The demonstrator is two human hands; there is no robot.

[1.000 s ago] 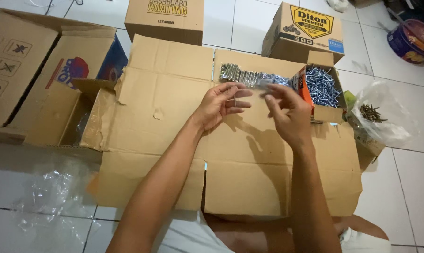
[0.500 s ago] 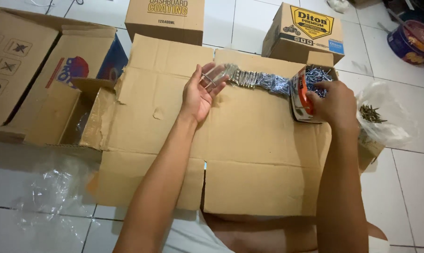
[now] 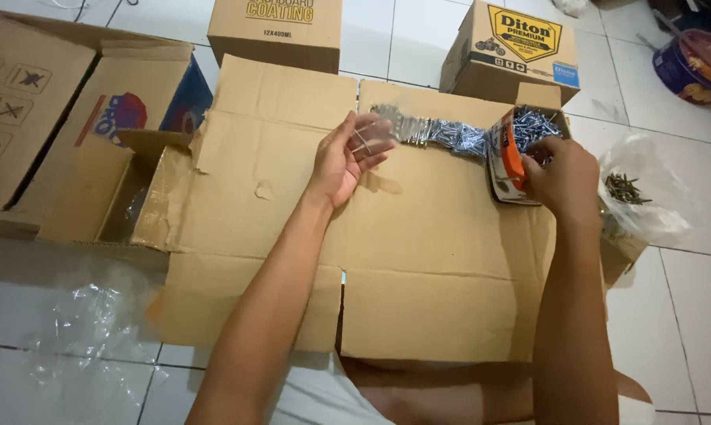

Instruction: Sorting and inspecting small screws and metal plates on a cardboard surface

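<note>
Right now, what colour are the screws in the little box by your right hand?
Shiny silver screws, in the head view, beside the right hand.

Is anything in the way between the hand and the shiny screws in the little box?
Nothing visible. The right hand is already at the small orange-sided cardboard box, fingers at the silver screws inside its open top.

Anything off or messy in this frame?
Mostly tidy. The flattened cardboard sheet has a torn, ragged left edge. Crumpled clear plastic lies loose on the tiles. The small box of screws tilts under the right hand. The left hand holds a small clear bag with a few screws.
</note>
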